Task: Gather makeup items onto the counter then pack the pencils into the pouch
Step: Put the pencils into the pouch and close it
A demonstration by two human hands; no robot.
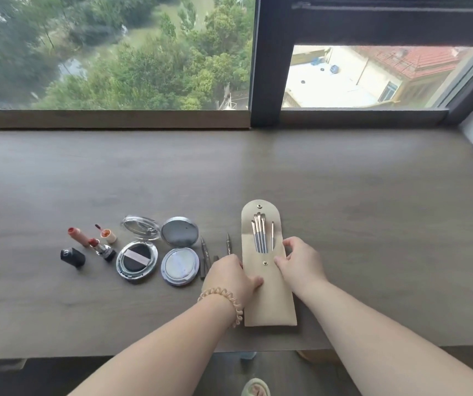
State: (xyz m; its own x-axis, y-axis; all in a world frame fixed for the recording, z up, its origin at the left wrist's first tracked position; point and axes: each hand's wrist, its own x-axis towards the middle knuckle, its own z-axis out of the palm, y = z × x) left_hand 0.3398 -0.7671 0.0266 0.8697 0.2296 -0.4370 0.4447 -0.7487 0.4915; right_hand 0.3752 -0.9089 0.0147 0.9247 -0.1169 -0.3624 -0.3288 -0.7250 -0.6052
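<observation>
1. The left hand (231, 274) rests on the beige pouch's (269, 295) left edge, thumb pressing its face, fingers curled and hiding the pencil (228, 244) bases.
2. The right hand (301, 261) pinches the pouch's right edge, fingers partly closed.
3. Between the hands, brushes (259, 232) stand in the pouch pocket, flap open.
4. Left of the left hand, two open compacts (158, 250) and lipsticks (92, 242) lie on the worktop (372, 224).
</observation>
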